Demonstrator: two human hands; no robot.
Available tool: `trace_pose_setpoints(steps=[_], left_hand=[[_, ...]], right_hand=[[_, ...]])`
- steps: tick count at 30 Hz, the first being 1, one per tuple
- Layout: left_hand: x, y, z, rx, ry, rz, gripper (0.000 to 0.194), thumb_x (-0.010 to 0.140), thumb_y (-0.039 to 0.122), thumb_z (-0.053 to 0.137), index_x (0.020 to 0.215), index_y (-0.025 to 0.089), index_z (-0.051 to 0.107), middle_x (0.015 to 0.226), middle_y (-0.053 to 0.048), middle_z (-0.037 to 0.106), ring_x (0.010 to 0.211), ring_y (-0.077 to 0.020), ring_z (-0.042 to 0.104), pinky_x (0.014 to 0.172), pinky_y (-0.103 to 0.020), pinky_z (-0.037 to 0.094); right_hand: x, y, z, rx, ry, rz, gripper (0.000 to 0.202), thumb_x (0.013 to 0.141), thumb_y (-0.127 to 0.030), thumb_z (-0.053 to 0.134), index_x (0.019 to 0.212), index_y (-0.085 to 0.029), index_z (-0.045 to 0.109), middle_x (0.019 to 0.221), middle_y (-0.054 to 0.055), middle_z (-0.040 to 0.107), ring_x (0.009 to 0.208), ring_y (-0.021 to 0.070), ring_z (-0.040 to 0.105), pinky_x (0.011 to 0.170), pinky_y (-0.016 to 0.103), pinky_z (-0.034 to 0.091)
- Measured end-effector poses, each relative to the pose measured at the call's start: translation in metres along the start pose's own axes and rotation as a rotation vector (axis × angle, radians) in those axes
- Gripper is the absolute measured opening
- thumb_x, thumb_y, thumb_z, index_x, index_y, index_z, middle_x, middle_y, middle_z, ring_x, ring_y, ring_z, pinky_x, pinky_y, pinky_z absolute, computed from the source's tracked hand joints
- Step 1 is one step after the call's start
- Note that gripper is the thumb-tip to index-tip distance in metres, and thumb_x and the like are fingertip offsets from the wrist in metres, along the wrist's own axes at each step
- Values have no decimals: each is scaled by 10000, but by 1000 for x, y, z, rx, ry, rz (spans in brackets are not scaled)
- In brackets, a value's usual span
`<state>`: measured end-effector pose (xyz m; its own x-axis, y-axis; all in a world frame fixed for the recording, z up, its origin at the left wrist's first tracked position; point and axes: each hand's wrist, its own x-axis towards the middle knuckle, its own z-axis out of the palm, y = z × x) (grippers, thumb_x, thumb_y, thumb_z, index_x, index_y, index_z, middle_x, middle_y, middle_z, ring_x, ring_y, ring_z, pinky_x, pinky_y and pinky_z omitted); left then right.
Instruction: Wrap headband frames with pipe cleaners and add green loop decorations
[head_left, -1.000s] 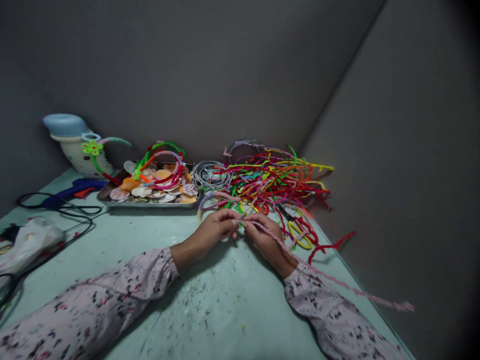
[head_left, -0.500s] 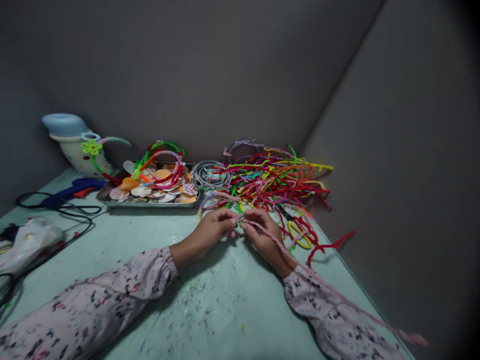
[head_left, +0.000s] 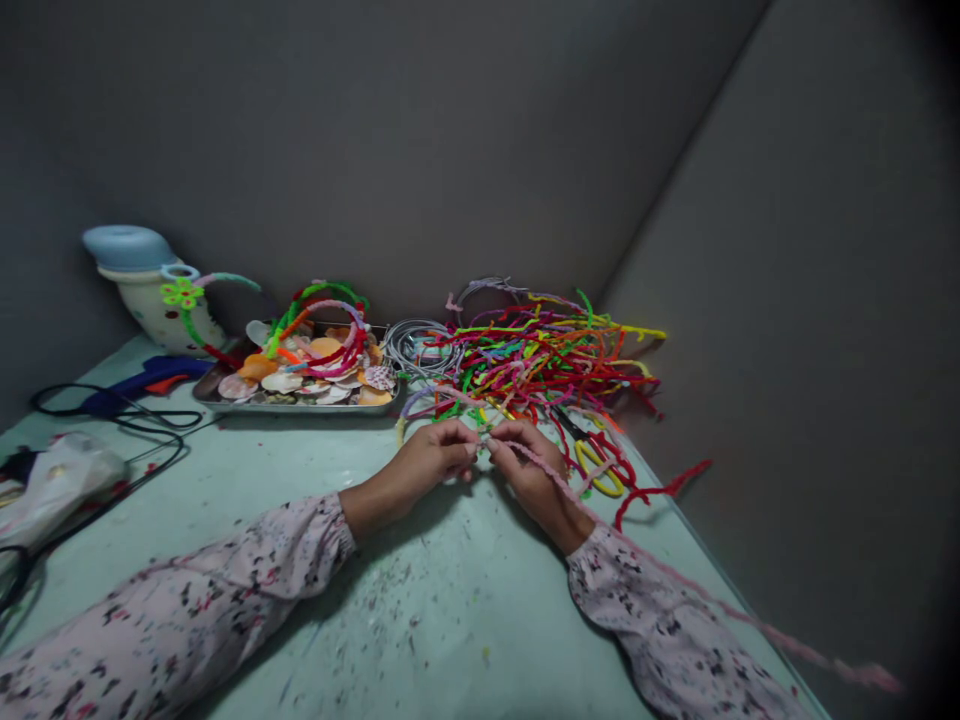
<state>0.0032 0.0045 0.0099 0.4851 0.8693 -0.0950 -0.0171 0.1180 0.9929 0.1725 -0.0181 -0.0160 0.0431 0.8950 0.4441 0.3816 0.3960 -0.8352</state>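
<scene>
Just below the centre of the frame, over the pale green table (head_left: 420,640), the right hand (head_left: 534,485) pinches a long, fuzzy pink strand (head_left: 667,570) trailing lower right. The left hand (head_left: 420,465) pinches narrowly beside it, its hold unclear. Likely light, soft and bendable, the strand suits fingertips near its end.
</scene>
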Motion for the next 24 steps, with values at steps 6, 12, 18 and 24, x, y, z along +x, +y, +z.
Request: trace_pose_setpoints(steps=[6, 12, 18, 24], left_hand=[[2, -3, 0, -1, -1, 0, 154, 760, 273, 614, 831, 137, 604, 570, 6, 574, 479, -83, 415, 493, -230, 237], [3, -3, -1, -9, 7, 12, 154, 752, 270, 618, 818, 132, 602, 576, 11, 570, 471, -77, 422, 491, -228, 241], [1, 3, 2, -6, 27, -26, 123, 746, 236, 595, 802, 126, 601, 556, 14, 556, 456, -77, 411, 478, -224, 234], [2, 3, 1, -24, 6, -36, 78, 746, 205, 582, 763, 131, 595, 561, 4, 552, 467, -81, 414, 489, -238, 252]], right_hand=[[2, -4, 0, 27, -24, -5, 86, 812, -261, 617, 877, -204, 622, 795, 15, 658, 730, 164, 626, 675, 271, 502], [0, 1, 2, 38, -62, -45, 275, 793, -174, 608, 1061, -230, 588, 902, 14, 656, 814, 160, 634, 722, 268, 508], [-1, 8, -2, 23, -104, -66, 294, 805, -119, 538, 1063, -238, 615, 963, 23, 666, 869, 169, 632, 766, 285, 500], [1, 10, 1, 185, -96, 55, 185, 847, -293, 588, 1006, -229, 659, 858, 21, 658, 686, 137, 612, 622, 249, 486]])
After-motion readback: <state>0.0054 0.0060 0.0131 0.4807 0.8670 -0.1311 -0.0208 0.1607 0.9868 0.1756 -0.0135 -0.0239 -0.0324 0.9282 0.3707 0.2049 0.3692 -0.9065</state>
